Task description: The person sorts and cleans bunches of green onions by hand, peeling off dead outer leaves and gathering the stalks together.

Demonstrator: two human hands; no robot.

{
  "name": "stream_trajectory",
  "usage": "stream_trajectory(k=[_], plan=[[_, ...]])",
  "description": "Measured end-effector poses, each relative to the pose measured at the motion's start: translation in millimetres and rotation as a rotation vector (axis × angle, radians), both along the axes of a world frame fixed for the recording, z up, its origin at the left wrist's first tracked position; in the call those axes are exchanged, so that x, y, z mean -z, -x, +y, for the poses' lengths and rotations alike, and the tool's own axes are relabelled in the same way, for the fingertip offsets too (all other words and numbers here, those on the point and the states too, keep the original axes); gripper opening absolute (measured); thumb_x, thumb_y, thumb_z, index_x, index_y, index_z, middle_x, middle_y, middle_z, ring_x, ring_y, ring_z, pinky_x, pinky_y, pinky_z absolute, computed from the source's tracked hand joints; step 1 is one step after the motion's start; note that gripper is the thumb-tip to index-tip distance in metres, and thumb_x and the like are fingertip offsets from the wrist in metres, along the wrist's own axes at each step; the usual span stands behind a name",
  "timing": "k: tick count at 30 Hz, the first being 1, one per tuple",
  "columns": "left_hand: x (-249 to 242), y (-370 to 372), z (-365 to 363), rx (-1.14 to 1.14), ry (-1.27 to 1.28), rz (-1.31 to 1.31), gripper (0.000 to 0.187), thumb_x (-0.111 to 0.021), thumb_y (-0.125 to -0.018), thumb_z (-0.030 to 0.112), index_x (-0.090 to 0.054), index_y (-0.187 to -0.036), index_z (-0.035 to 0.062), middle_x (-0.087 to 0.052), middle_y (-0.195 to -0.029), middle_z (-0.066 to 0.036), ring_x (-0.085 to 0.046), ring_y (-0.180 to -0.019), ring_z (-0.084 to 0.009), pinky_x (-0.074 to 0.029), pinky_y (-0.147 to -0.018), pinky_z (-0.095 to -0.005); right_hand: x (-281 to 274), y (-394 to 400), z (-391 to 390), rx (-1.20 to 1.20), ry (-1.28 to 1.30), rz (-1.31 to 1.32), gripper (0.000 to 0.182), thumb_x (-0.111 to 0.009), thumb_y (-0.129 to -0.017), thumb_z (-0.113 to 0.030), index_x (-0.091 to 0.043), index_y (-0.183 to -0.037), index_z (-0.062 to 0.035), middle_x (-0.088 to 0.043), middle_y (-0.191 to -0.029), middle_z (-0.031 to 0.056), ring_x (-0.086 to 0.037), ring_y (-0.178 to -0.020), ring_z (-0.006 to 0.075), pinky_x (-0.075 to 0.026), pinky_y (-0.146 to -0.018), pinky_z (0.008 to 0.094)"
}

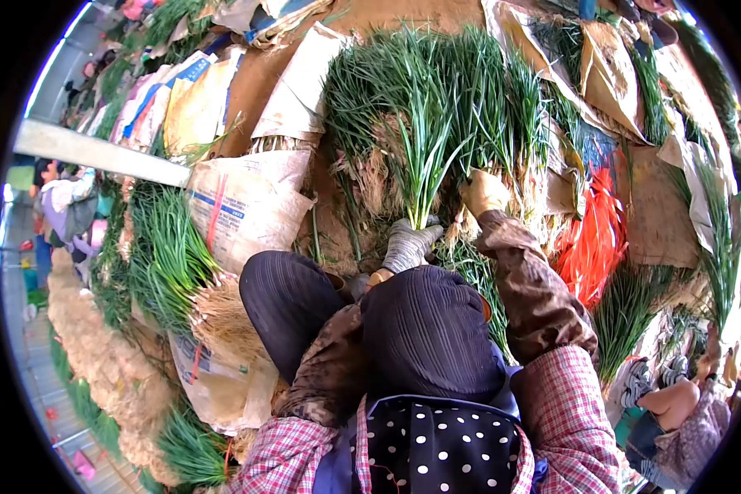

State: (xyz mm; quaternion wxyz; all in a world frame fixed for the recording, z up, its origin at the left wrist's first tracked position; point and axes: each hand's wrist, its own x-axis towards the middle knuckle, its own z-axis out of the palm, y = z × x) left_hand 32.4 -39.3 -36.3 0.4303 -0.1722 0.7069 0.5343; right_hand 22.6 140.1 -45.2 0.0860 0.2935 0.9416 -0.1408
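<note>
My left hand (412,245), in a grey glove, is closed around the lower stems of a bunch of green onions (425,169) with its leaves pointing away from me. Just right of it, my right hand (484,194), in a cream glove, has curled fingers beside pale stringy roots (461,226). What those fingers hold is hidden. Beyond both hands lies a broad pile of loose green onions (473,90), roots toward me.
Red plastic strips (594,239) lie to the right. At left are a tied green onion bundle (169,259) and a printed sack (243,206). A pale beam (99,152) crosses the upper left. Other people (66,202) sit at far left and lower right (683,420).
</note>
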Motion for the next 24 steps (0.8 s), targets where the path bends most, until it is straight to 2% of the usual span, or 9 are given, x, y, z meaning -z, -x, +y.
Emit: stream_trajectory(k=[4, 5, 7, 8, 12, 16, 20, 23, 24], plan=[[-7.8, 3.8, 5.1, 0.132, 0.349, 0.136, 0.043, -0.081, -0.070, 0.030, -0.062, -0.091, -0.0020, -0.064, -0.077, -0.013, -0.063, -0.070, -0.0223, -0.053, -0.060, -0.0358, -12.4, -38.9, -16.2, 0.032, 0.646, 0.113, 0.032, -0.070, -0.080, -0.021, -0.064, -0.102, 0.0026, -0.069, -0.093, 0.0131, -0.065, -0.072, 0.0146, -0.053, -0.065, 0.0271], [-46.8, 4.7, 4.0, 0.241, 0.245, 0.134, 0.050, -0.082, -0.066, 0.037, -0.062, -0.093, -0.0002, -0.065, -0.076, -0.014, -0.064, -0.073, -0.0228, -0.052, -0.061, -0.0353, -5.3, -47.9, -22.1, 0.101, 0.826, 0.167, 0.028, -0.069, -0.082, -0.018, -0.064, -0.099, 0.0029, -0.068, -0.087, 0.0111, -0.061, -0.066, 0.0113, -0.050, -0.058, 0.0243], [12.7, 1.5, -0.1, 0.207, 0.065, 0.205, 0.045, -0.082, -0.066, 0.033, -0.063, -0.093, 0.0017, -0.066, -0.076, -0.013, -0.065, -0.070, -0.0220, -0.051, -0.058, -0.0348, -14.4, -60.2, -36.8, 0.277, 1.182, 0.256, 0.021, -0.067, -0.084, -0.015, -0.065, -0.094, 0.0025, -0.066, -0.077, 0.0061, -0.055, -0.056, 0.0065, -0.045, -0.049, 0.0210], [13.1, 3.4, 0.7, 0.240, 0.109, 0.334, 0.039, -0.080, -0.068, 0.028, -0.063, -0.093, 0.0022, -0.066, -0.075, -0.013, -0.064, -0.065, -0.0212, -0.050, -0.056, -0.0346, -22.5, -60.0, -38.0, 0.234, 1.081, 0.149, 0.034, -0.064, -0.087, -0.023, -0.061, -0.105, 0.0059, -0.067, -0.099, 0.0153, -0.063, -0.091, 0.0178, -0.049, -0.081, 0.0277], [50.0, 27.0, 24.6, 0.303, -0.065, 0.299, 0.026, -0.074, -0.073, 0.010, -0.062, -0.095, 0.0024, -0.067, -0.081, -0.010, -0.063, -0.068, -0.0180, -0.051, -0.062, -0.0326, -26.8, -47.5, -43.0, 0.221, 1.087, 0.351, 0.030, -0.064, -0.087, -0.027, -0.063, -0.100, 0.0001, -0.067, -0.092, 0.0104, -0.062, -0.084, 0.0158, -0.049, -0.077, 0.0278], [-10.7, 17.6, 25.6, 0.089, -0.295, 0.207, 0.026, -0.072, -0.075, 0.005, -0.060, -0.097, 0.0003, -0.067, -0.080, -0.008, -0.061, -0.066, -0.0181, -0.051, -0.060, -0.0318, -0.2, -34.4, -31.5, 0.203, 0.908, 0.545, 0.029, -0.064, -0.087, -0.030, -0.066, -0.098, -0.0034, -0.066, -0.081, 0.0073, -0.059, -0.072, 0.0139, -0.049, -0.067, 0.0274], [10.0, 22.1, 29.1, 0.062, -0.178, 0.229, 0.024, -0.074, -0.076, 0.011, -0.059, -0.089, -0.0019, -0.062, -0.062, -0.011, -0.057, -0.045, -0.0190, -0.044, -0.038, -0.0313, 5.1, -28.5, -27.2, 0.322, 0.725, 0.700, 0.023, -0.062, -0.089, -0.025, -0.066, -0.092, -0.0033, -0.064, -0.074, 0.0048, -0.059, -0.066, 0.0139, -0.049, -0.064, 0.0296], [-12.8, 19.0, 18.0, -0.025, -0.316, -0.049, 0.021, -0.074, -0.075, 0.009, -0.059, -0.086, -0.0005, -0.060, -0.058, -0.010, -0.052, -0.036, -0.0185, -0.037, -0.026, -0.0321, 11.0, -19.5, -33.9, 0.704, 0.887, 0.608, 0.021, -0.062, -0.089, -0.024, -0.065, -0.092, -0.0035, -0.063, -0.071, 0.0030, -0.057, -0.058, 0.0111, -0.048, -0.053, 0.0266], [-13.6, 10.6, 13.7, -0.088, -0.461, -0.007, 0.017, -0.073, -0.076, 0.006, -0.059, -0.084, -0.0001, -0.061, -0.059, -0.010, -0.054, -0.039, -0.0176, -0.040, -0.028, -0.0306, 5.1, -17.0, -29.5, 0.990, 1.230, 0.631, 0.017, -0.061, -0.089, -0.021, -0.064, -0.093, -0.0044, -0.063, -0.073, 0.0022, -0.054, -0.054, 0.0093, -0.045, -0.046, 0.0229]])
